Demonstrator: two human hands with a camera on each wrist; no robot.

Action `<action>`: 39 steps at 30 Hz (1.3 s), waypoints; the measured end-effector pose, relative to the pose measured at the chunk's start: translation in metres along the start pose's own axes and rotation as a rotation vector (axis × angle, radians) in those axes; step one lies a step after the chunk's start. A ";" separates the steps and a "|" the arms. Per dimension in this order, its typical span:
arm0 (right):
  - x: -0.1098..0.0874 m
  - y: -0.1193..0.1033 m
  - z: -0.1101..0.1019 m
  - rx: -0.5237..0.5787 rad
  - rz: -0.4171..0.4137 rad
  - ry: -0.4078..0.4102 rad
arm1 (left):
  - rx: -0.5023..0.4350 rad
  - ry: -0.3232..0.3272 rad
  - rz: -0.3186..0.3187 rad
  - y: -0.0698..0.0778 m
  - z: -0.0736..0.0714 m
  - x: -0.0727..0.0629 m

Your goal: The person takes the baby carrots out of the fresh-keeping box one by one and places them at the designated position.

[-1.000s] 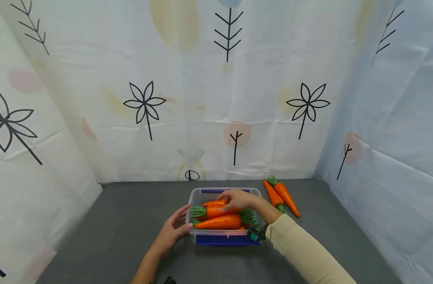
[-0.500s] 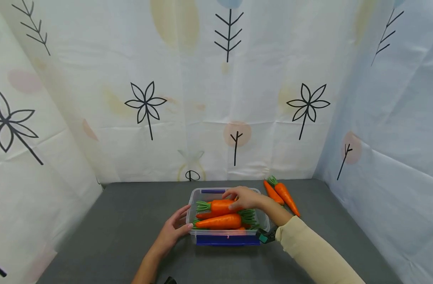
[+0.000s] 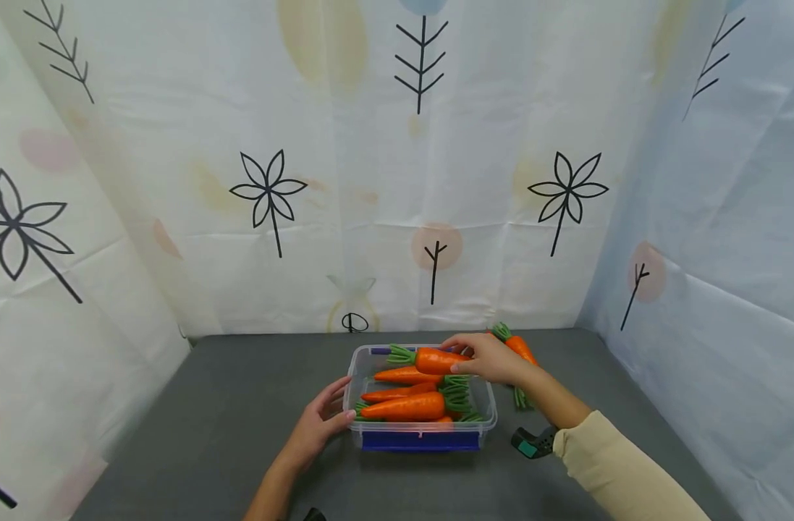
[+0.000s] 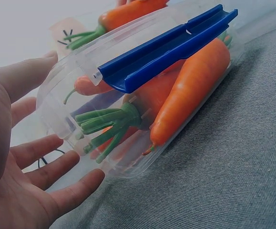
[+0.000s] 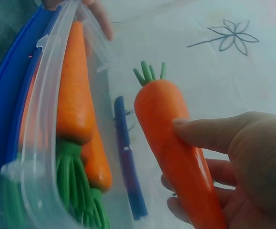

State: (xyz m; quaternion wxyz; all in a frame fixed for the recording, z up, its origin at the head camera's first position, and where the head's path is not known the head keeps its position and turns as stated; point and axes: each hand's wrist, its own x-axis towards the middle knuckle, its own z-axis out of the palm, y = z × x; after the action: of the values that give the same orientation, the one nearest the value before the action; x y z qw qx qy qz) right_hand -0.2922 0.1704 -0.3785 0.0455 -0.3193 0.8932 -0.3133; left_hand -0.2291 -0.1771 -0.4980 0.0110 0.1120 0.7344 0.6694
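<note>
A clear plastic box (image 3: 490,416) with blue latches stands on the table, holding several orange carrots (image 3: 399,409) with green stalks. My right hand (image 3: 494,360) grips one carrot (image 3: 432,360) over the back right of the box, thumb on one side and fingers on the other. The right wrist view shows that carrot (image 5: 168,129) raised clear of the others, its stalk end pointing away from the hand. At the box's left side, my left hand (image 3: 315,423) touches the wall with fingers spread; in the left wrist view its fingers (image 4: 83,191) look nearly straight.
To the right of the box, more carrots (image 3: 522,349) lie on the grey table (image 3: 260,391), partly hidden by the right arm. Printed white cloth (image 3: 351,181) hangs behind the table and at both sides.
My right hand has lifted a carrot out of the pile, moving it up and to the right, uncovering carrots beneath. The left hand stays at the box.
</note>
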 end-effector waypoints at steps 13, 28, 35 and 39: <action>-0.041 0.032 0.001 -0.077 -0.004 0.381 | 0.004 -0.005 0.011 0.001 0.000 0.003; -0.061 0.100 0.019 -0.116 0.139 0.828 | 0.013 -0.010 0.028 0.001 0.002 -0.001; -0.060 0.120 0.019 -0.062 0.315 0.869 | 0.005 -0.013 0.029 0.002 0.001 -0.001; -0.058 0.130 0.017 -0.061 0.405 0.835 | 0.006 -0.014 0.026 0.002 0.000 -0.001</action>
State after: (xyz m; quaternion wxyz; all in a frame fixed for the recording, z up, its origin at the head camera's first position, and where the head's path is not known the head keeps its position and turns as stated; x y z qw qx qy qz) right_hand -0.3116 0.2744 -0.4757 -0.2674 0.0139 0.8882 -0.3733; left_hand -0.2275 -0.1768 -0.4962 0.0071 0.1263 0.7348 0.6664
